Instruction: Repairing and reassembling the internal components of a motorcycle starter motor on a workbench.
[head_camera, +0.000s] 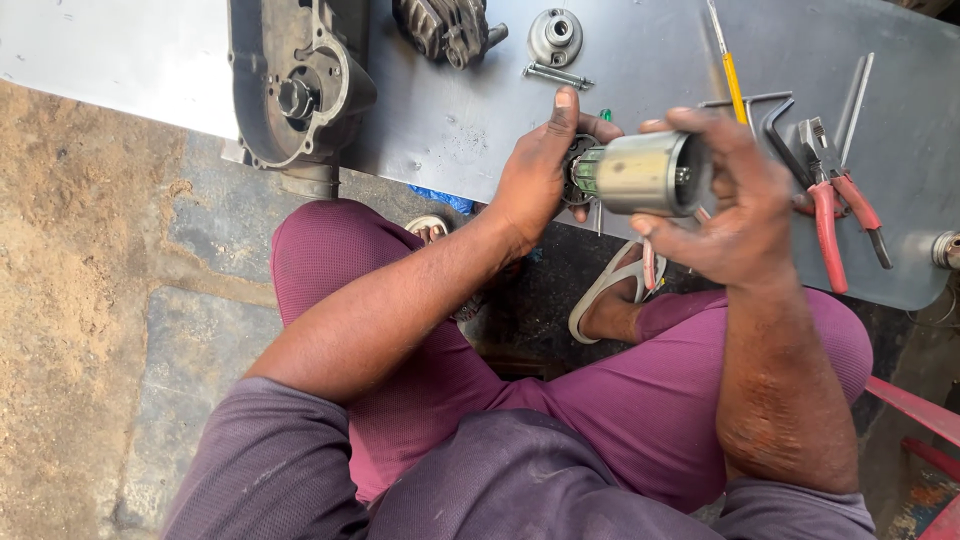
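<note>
My right hand (735, 205) grips a silvery metal cylinder housing (650, 172), held sideways above my knees. A dark round motor part (580, 172) with green windings sticks out of the cylinder's left end, and my left hand (540, 170) is closed around it, thumb pointing up. Both hands hover just in front of the near edge of a grey metal sheet (640, 60).
On the sheet lie a dark engine casing (295, 85), a ribbed motor body (445, 28), a round metal cap (555, 35), a bolt (557, 75), a yellow-handled screwdriver (733, 80), hex keys (775, 115) and red-handled pliers (835, 205). Dirt floor lies at the left.
</note>
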